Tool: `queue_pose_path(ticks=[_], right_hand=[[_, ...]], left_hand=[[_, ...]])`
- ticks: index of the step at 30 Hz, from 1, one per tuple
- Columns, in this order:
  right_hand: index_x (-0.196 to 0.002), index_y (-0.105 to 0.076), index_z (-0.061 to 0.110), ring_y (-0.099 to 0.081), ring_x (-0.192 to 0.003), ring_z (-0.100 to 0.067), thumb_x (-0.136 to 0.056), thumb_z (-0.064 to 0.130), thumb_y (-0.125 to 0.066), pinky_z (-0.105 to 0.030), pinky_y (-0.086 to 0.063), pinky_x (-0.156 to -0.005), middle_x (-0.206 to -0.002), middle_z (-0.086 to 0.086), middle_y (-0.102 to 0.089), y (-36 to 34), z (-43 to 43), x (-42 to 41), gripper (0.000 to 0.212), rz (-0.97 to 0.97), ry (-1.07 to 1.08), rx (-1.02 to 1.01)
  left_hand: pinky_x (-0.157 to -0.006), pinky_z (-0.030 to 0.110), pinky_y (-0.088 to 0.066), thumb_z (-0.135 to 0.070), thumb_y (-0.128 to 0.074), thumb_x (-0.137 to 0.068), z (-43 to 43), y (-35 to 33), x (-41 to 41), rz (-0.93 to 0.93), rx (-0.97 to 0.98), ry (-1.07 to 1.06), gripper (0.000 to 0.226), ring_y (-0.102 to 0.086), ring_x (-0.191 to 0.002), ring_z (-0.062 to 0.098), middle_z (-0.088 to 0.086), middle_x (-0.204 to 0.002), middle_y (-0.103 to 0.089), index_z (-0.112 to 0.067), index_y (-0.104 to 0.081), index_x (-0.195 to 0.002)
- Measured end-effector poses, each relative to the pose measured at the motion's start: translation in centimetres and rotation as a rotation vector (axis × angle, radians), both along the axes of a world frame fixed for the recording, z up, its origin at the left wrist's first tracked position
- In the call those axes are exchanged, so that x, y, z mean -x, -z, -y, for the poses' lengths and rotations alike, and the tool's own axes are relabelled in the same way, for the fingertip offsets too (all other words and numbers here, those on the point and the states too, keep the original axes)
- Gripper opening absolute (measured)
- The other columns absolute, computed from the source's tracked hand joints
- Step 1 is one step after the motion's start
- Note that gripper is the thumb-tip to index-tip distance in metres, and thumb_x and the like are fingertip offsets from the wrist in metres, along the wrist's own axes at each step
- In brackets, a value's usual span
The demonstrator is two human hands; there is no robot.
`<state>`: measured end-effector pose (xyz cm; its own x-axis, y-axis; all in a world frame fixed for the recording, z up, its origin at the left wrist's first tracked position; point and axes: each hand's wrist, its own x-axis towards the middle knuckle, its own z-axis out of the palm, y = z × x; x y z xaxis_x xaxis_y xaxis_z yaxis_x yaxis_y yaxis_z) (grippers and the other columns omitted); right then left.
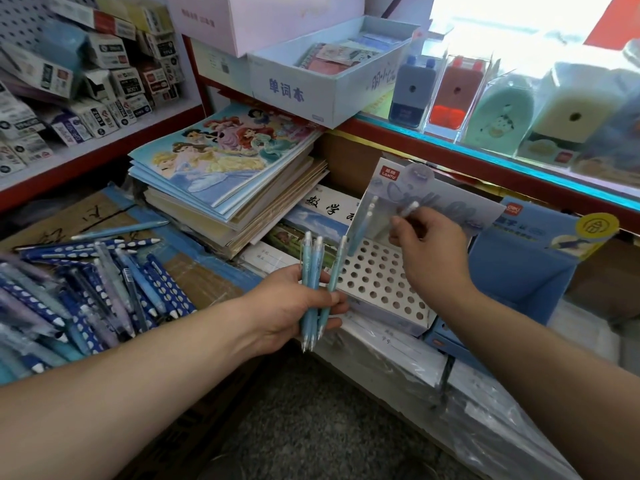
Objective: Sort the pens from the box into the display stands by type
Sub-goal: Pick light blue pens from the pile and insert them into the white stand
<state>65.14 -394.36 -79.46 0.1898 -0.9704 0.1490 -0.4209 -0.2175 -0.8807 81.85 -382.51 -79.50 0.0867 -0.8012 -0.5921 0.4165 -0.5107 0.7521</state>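
My left hand (294,306) grips three light-blue pens (313,289), tips pointing down, just left of the white display stand (377,282) with its grid of round holes. My right hand (429,251) hovers over the stand's back rows and pinches one light-blue pen (408,209) by its upper end. Two or three pens (363,226) stand in the stand's rear left holes, in front of its pale-blue header card (443,199). A heap of loose pens (86,289), dark blue with white dots and light blue, lies at the left on flattened cardboard.
A second blue display stand (526,268) sits to the right. Stacked notebooks (225,174) lie behind the pens, exercise books under the stand. A glass counter with pencil sharpeners (495,112) is above right; shelves of small boxes (86,81) at upper left.
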Motion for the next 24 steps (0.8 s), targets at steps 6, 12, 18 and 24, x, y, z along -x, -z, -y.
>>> queue_pose_path(ticks=[6, 12, 18, 24], right_hand=[[-0.100, -0.066, 0.032, -0.066, -0.091, -0.012, -0.102, 0.030, -0.057, -0.038, -0.058, -0.083, -0.095, 0.007, -0.070, 0.6, 0.4, -1.5, 0.010, -0.068, 0.032, 0.082], [-0.109, -0.071, 0.019, -0.066, -0.089, -0.014, -0.103, 0.031, -0.056, -0.041, -0.059, -0.083, -0.096, 0.003, -0.070, 0.8, 0.7, -1.7, 0.020, -0.147, 0.064, 0.139], [-0.107, -0.073, 0.016, -0.064, -0.081, -0.015, -0.103, 0.033, -0.056, -0.034, -0.054, -0.071, -0.092, 0.002, -0.071, 1.5, 1.0, -1.7, 0.024, -0.348, 0.044, 0.165], [-0.098, -0.075, 0.014, -0.066, -0.076, -0.020, -0.103, 0.033, -0.055, -0.043, -0.058, -0.070, -0.087, -0.004, -0.074, 2.1, 1.8, -2.3, 0.028, -0.445, 0.031, 0.180]], left_hand=[[-0.079, 0.044, -0.063, 0.012, -0.063, -0.089, -0.2, 0.0, 0.1, 0.001, 0.007, 0.018, 0.038, -0.075, -0.095, 0.031, 0.022, -0.108, -0.073, -0.005, -0.053, -0.121], [-0.082, 0.043, -0.062, 0.012, -0.063, -0.089, -0.4, -0.2, 0.3, 0.019, 0.022, 0.050, 0.037, -0.073, -0.094, 0.031, 0.025, -0.117, -0.069, -0.003, -0.052, -0.121], [-0.083, 0.043, -0.062, 0.012, -0.064, -0.089, -0.3, -0.1, 0.5, 0.026, 0.015, 0.057, 0.034, -0.074, -0.094, 0.031, 0.026, -0.118, -0.069, -0.005, -0.053, -0.117], [-0.081, 0.042, -0.063, 0.012, -0.064, -0.089, -0.4, -0.2, 0.6, 0.031, 0.011, 0.051, 0.038, -0.075, -0.091, 0.029, 0.026, -0.118, -0.069, -0.004, -0.051, -0.122]])
